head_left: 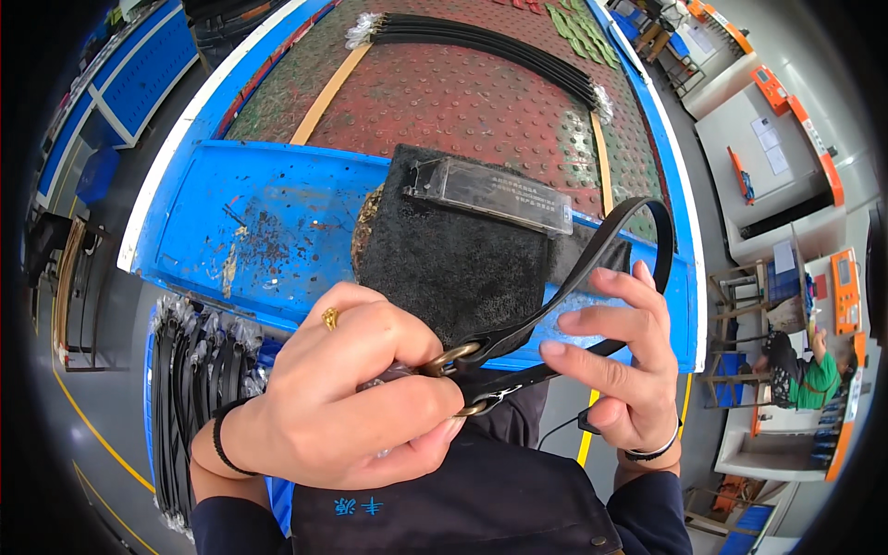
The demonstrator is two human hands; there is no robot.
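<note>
My left hand (361, 398) is closed around the metal-fitted end of a black leather strap (578, 273). Two brass-coloured rings (450, 359) show at its fingertips, and some clear plastic wrap peeks out beneath the fingers. From there the strap rises in a loop and bends back down behind the fingers of my right hand (624, 356). That hand has its fingers spread beside the loop, with no firm grip on it visible. A small black piece (588, 423) shows by the right thumb; its kind is unclear.
A black pad (449, 268) bears a clear plastic case (504, 196) on the blue bench (268, 217). Beyond, black straps (490, 46) lie bundled on a red studded mat (444, 111) near green pieces (581, 35). Wrapped straps (190, 407) hang at left. A person in green (814, 379) sits far right.
</note>
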